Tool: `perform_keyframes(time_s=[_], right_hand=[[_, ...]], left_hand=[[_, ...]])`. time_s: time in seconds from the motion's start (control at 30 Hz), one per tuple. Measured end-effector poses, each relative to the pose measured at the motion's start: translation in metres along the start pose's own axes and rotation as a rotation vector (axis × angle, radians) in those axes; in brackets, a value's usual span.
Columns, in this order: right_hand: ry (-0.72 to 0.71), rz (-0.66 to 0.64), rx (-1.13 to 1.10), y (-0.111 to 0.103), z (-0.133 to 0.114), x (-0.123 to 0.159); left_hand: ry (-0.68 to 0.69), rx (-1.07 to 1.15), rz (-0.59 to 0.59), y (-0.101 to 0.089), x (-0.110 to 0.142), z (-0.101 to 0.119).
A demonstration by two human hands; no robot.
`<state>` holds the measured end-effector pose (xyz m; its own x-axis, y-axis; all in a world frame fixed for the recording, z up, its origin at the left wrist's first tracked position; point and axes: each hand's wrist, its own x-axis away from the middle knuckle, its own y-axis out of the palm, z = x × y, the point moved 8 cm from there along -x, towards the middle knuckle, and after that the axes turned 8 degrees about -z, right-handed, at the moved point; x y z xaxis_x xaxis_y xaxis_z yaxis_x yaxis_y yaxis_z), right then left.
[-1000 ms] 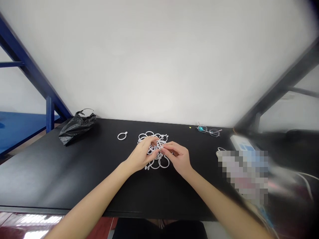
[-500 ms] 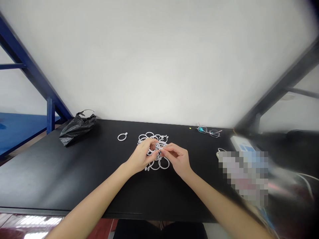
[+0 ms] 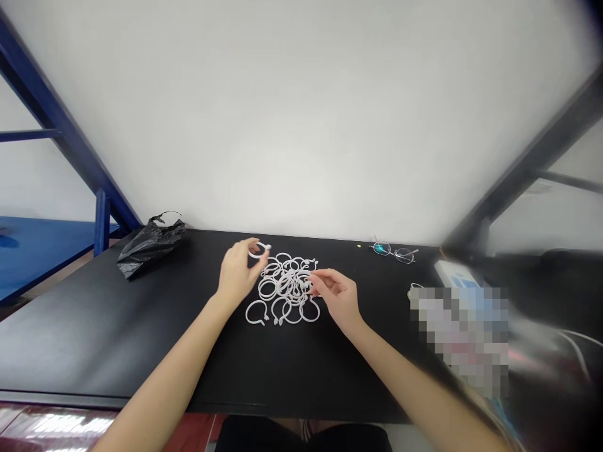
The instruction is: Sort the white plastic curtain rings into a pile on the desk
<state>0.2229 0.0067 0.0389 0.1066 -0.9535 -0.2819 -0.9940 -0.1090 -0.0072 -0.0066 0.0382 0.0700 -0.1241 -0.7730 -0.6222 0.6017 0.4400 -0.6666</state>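
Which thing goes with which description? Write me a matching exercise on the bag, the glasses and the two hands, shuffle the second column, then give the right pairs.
Things
1. Bag
2. Glasses
3. Left hand
4. Right hand

Descriptions
A. Fingertips at the right side of the pile of white rings
B. On the table near the wall, lenses and thin frame showing
C. Thumb and fingers around part of a single white ring
D. Black and crumpled, toward the table's left end

Right pairs: 1-D, 2-B, 3-C, 4-A
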Motion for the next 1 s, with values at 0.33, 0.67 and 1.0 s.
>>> perform_keyframes(time_s=[0.33,0.67,1.0], right_hand=[[0.032,0.085,0.008,-0.01,0.0,-0.004],[0.035,0.09,0.031,-0.011,0.004,-0.005],[0.021,0.058,0.059,-0.01,0.006,-0.004]], left_hand=[[-0.47,-0.208,-0.387,0.019,0.006,-0.091],[-0.455,-0.28,-0.444,0.022,0.009,-0.092],[-0.247,0.342,-0.496,0.024,-0.003,-0.047]])
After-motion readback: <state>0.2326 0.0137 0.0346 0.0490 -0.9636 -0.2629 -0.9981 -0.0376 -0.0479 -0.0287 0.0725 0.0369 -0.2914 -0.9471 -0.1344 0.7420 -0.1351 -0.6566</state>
